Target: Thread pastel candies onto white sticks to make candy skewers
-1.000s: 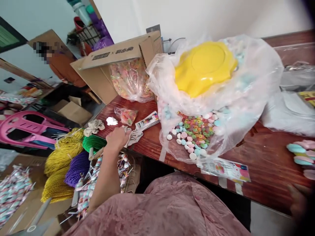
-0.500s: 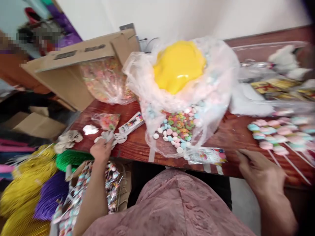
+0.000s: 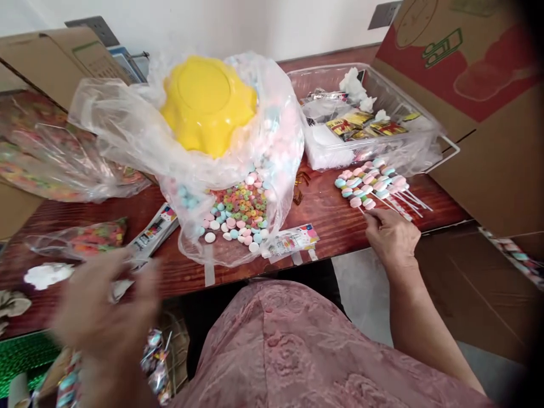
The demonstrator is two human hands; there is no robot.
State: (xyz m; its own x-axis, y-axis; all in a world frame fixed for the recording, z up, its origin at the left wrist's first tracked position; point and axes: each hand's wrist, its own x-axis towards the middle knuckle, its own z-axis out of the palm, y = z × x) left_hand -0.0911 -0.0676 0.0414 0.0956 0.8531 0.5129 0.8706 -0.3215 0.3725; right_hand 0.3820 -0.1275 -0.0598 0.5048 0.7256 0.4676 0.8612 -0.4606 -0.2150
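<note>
My right hand is closed in a pinch on the thin white stick of a candy skewer, at the near side of a group of pastel candy skewers on the table. My left hand is smeared by motion above the table's left front edge, so its fingers are unclear. A small white piece shows beside its fingers; whether it is held I cannot tell. Between the hands, a clear plastic bag lies open with loose pastel candies and gummy rings. A yellow scalloped bowl rests upside down in it.
Printed wrappers lie at the table's front edge, others left of the bag. A small bag of gummies lies farther left. A clear plastic tub stands behind the skewers. A large carton borders the right side.
The view has turned right. My right hand has gone from the table edge to the skewers and pinches a stick. My left hand has left the white strips and moves in a blur.
</note>
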